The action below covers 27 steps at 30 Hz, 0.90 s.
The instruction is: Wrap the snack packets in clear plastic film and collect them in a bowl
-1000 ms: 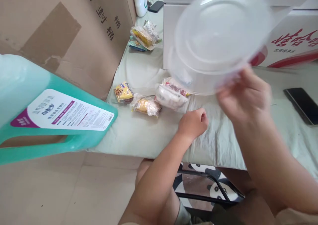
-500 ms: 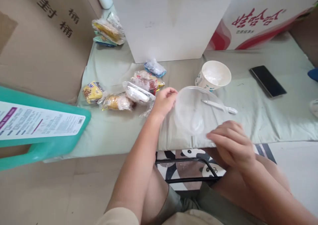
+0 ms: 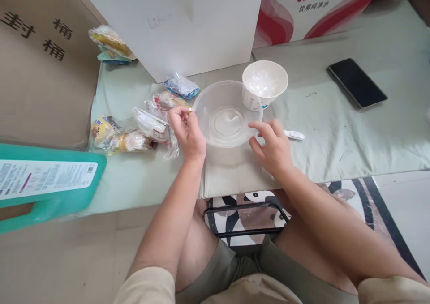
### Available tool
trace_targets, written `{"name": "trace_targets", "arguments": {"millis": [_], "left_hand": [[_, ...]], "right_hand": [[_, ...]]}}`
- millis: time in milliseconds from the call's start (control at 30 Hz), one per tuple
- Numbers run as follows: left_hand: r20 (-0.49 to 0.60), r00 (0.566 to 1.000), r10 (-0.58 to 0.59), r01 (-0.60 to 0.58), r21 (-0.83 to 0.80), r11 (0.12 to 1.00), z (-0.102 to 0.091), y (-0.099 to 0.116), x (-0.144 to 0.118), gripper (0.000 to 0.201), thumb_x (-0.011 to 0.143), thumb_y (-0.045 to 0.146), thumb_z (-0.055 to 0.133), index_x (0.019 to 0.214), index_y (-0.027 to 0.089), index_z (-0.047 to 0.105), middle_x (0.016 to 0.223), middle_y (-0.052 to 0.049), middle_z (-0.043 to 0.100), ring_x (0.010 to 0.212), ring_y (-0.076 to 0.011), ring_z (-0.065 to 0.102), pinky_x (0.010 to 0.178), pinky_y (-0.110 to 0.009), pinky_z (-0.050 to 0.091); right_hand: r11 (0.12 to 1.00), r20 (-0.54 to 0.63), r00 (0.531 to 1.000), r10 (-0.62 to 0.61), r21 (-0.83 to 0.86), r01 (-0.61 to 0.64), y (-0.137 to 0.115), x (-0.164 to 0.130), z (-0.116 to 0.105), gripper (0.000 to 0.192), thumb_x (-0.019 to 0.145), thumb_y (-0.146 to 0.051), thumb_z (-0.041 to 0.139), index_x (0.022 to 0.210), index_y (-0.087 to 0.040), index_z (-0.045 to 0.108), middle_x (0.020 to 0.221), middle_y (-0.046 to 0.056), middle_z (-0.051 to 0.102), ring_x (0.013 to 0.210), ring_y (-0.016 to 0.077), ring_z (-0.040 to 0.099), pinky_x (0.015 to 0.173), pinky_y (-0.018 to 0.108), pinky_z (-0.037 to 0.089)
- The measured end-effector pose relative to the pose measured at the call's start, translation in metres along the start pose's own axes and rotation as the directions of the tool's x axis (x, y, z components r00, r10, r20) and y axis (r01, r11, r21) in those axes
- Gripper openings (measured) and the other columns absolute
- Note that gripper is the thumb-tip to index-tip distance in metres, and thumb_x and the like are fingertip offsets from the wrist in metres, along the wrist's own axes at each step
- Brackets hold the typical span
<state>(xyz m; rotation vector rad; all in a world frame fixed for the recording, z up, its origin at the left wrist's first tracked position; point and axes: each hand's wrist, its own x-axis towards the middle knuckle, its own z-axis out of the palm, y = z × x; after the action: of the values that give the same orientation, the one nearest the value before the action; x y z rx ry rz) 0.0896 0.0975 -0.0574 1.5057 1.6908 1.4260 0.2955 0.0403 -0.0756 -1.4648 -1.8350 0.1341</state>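
A clear round plastic bowl (image 3: 223,136) is between my hands over the near middle of the table. My left hand (image 3: 188,131) is curled at its left rim, with the thumb towards me and the fingers bent. My right hand (image 3: 271,146) grips the right rim, index finger over the edge and thumb lower on the outside. Behind the bowl's right side stands a white paper tub (image 3: 255,100) with crumpled clear plastic in it. Next to my right hand lies a slim white pen-like thing (image 3: 294,135), partly hidden by the hand.
Several wrapped snacks (image 3: 134,140) lie left of my left hand. A blue packet (image 3: 182,86) sits behind them. A black phone (image 3: 357,83) rests on the right. A white box (image 3: 188,26), a cardboard box (image 3: 43,84) and a teal jug (image 3: 67,196) surround the cloth-covered table.
The view has shifted to the right and down. My right hand has moved up along the bowl's right rim. The bowl has moved away from me, nearer the paper tub, uncovering part of the cloth.
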Motion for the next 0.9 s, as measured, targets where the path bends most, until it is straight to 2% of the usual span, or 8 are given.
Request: {"name": "trace_targets", "arguments": {"millis": [100, 267, 367, 433, 533, 700, 767, 900], "left_hand": [[-0.219, 0.954, 0.203, -0.197, 0.049, 0.979, 0.003, -0.001, -0.009, 0.005, 0.094, 0.019, 0.041, 0.096, 0.023, 0.044, 0.101, -0.006, 0.041, 0.097, -0.0181, 0.045, 0.097, -0.036, 0.045], [-0.056, 0.905, 0.422, -0.394, 0.269, 0.879, -0.003, -0.009, -0.026, 0.023, 0.081, 0.038, 0.055, 0.095, 0.021, 0.06, 0.116, -0.012, 0.042, 0.12, -0.0294, 0.047, 0.103, -0.046, 0.047], [0.118, 0.893, 0.434, -0.448, 0.324, 0.833, -0.009, -0.011, -0.04, 0.036, 0.069, 0.044, 0.068, 0.096, 0.02, 0.066, 0.126, -0.016, 0.042, 0.129, -0.0369, 0.044, 0.103, -0.05, 0.047], [0.174, 0.883, 0.435, -0.468, 0.354, 0.81, -0.011, -0.01, -0.045, 0.035, 0.065, 0.041, 0.074, 0.093, 0.02, 0.069, 0.129, -0.016, 0.042, 0.131, -0.0386, 0.045, 0.106, -0.051, 0.046], [0.174, 0.902, 0.394, -0.43, 0.424, 0.797, -0.011, -0.009, -0.046, 0.019, 0.069, 0.032, 0.073, 0.084, 0.022, 0.07, 0.129, -0.014, 0.044, 0.132, -0.0354, 0.048, 0.105, -0.048, 0.05], [0.107, 0.922, 0.373, -0.382, 0.416, 0.825, 0.0, -0.009, -0.038, 0.011, 0.08, 0.031, 0.069, 0.081, 0.02, 0.071, 0.13, -0.015, 0.046, 0.133, -0.0322, 0.051, 0.099, -0.043, 0.057], [0.106, 0.93, 0.353, -0.364, 0.409, 0.837, 0.008, -0.009, -0.033, 0.014, 0.084, 0.03, 0.067, 0.091, 0.02, 0.073, 0.136, -0.015, 0.047, 0.14, -0.0328, 0.048, 0.106, -0.045, 0.054], [0.183, 0.916, 0.356, -0.4, 0.387, 0.831, 0.015, -0.004, -0.027, 0.038, 0.085, 0.026, 0.066, 0.122, 0.023, 0.07, 0.151, -0.015, 0.047, 0.152, -0.0347, 0.039, 0.12, -0.05, 0.042]], "right_hand": [[0.988, 0.056, 0.998, 0.0, 0.155, -0.008, 0.004, 0.01, 0.0, 0.04, 0.088, -0.017, 0.052, 0.126, -0.028, 0.062, 0.094, 0.005, 0.067, 0.087, 0.0224, 0.067, 0.08, 0.039, 0.057], [0.995, -0.091, 0.993, 0.078, 0.07, -0.071, 0.019, 0.026, -0.007, 0.049, 0.086, -0.016, 0.051, 0.133, -0.027, 0.061, 0.116, 0.012, 0.063, 0.109, 0.0274, 0.064, 0.097, 0.05, 0.055], [0.99, -0.141, 0.982, 0.129, -0.032, -0.135, 0.033, 0.041, -0.007, 0.047, 0.085, -0.017, 0.059, 0.13, -0.027, 0.066, 0.141, 0.016, 0.05, 0.129, 0.0332, 0.054, 0.105, 0.056, 0.049], [0.983, -0.12, 0.978, 0.169, -0.046, -0.176, 0.041, 0.05, -0.005, 0.035, 0.087, -0.02, 0.063, 0.12, -0.027, 0.069, 0.149, 0.015, 0.045, 0.135, 0.0356, 0.048, 0.108, 0.058, 0.047], [0.976, -0.107, 0.972, 0.211, -0.022, -0.215, 0.05, 0.059, -0.005, 0.014, 0.092, -0.025, 0.061, 0.103, -0.026, 0.069, 0.148, 0.014, 0.047, 0.131, 0.0346, 0.052, 0.106, 0.057, 0.048], [0.961, -0.148, 0.955, 0.255, -0.071, -0.268, 0.058, 0.058, -0.017, 0.013, 0.093, -0.026, 0.057, 0.098, -0.025, 0.068, 0.139, 0.016, 0.05, 0.118, 0.032, 0.059, 0.097, 0.055, 0.053], [0.955, -0.171, 0.949, 0.265, -0.09, -0.282, 0.06, 0.053, -0.025, 0.016, 0.092, -0.024, 0.056, 0.104, -0.025, 0.067, 0.139, 0.017, 0.048, 0.12, 0.0334, 0.059, 0.099, 0.057, 0.052], [0.967, -0.213, 0.953, 0.217, -0.088, -0.24, 0.055, 0.037, -0.039, 0.046, 0.088, -0.021, 0.055, 0.135, -0.022, 0.055, 0.143, 0.022, 0.043, 0.137, 0.0406, 0.05, 0.106, 0.062, 0.046]]}}
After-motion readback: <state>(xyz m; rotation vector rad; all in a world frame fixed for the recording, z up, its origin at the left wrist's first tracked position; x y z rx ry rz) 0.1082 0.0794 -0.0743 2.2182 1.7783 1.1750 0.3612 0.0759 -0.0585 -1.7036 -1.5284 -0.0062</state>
